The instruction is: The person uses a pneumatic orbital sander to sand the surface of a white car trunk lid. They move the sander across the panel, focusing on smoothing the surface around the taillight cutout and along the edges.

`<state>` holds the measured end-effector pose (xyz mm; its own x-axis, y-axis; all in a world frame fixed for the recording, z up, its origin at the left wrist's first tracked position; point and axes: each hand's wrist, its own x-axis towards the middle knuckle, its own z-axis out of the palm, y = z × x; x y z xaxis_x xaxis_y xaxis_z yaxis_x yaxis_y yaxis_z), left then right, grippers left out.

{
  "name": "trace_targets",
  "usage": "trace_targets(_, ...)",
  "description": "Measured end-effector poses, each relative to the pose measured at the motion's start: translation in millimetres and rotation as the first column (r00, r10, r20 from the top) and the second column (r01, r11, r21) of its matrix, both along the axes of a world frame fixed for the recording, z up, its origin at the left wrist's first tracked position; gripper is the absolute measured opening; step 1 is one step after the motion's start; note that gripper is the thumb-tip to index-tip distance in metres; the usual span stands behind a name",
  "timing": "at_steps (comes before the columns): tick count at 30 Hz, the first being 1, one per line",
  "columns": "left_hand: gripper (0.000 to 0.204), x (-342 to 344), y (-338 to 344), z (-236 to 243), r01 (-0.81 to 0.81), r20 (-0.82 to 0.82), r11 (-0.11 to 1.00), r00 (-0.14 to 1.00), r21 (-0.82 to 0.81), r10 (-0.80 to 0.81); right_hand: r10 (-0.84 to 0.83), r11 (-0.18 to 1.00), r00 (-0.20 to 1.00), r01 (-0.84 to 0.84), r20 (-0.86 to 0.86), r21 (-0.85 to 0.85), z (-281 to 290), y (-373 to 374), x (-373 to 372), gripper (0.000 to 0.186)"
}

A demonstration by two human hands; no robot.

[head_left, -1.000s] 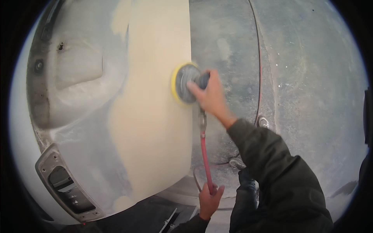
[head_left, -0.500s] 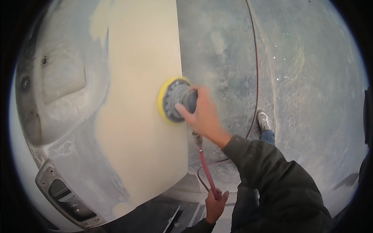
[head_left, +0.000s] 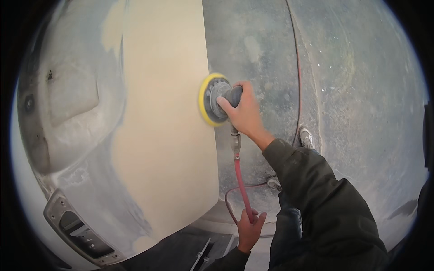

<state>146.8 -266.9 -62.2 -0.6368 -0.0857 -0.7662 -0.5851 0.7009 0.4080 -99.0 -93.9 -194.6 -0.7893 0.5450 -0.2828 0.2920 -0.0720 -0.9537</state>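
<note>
My right hand (head_left: 247,109) is wrapped round a grey air sander (head_left: 220,97) with a yellow-rimmed round pad. The pad is tilted on edge at the right border of a vehicle body panel (head_left: 167,135), which is coated cream in a wide band with grey bare patches to its left. From the sander's metal fitting a red air hose (head_left: 242,185) runs down toward me. Lower down, my left hand (head_left: 250,230) grips that hose, fingers closed around it. Whether the pad fully touches the panel is hard to tell.
A thin reddish hose (head_left: 298,77) trails across the dusty concrete floor (head_left: 370,104), passing near my shoes (head_left: 306,137). At the panel's lower left is a lamp opening (head_left: 81,232) with a metal frame. Dark parts with light rails (head_left: 203,253) lie below the panel.
My right hand has carried the sander up and to the right, from the cream surface to the panel's right edge. My left hand has shifted only slightly, still on the hose.
</note>
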Motion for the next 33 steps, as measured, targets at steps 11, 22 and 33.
trace_targets(11, 0.046, 139.3, -83.1, -37.8, -0.081, 0.339, 0.996, 0.937, -0.028, 0.086, 0.378, 0.917, 0.886, -0.318, -0.267, 0.243, 68.7, -120.7, 141.4, 0.050)
trace_targets(22, 0.034, 32.0, -8.9, -36.9, -0.080, 0.085, 0.996, 0.993, 0.044, 0.076, 0.078, 0.996, 0.994, -0.075, -0.075, 0.040, 14.9, -28.8, 23.7, 0.056)
trace_targets(33, 0.045, 161.0, -94.9, -49.9, -0.158, 0.281, 0.987, 0.946, -0.027, 0.160, 0.179, 0.984, 0.979, -0.176, -0.100, 0.032, 14.6, -133.7, 155.6, 0.061)
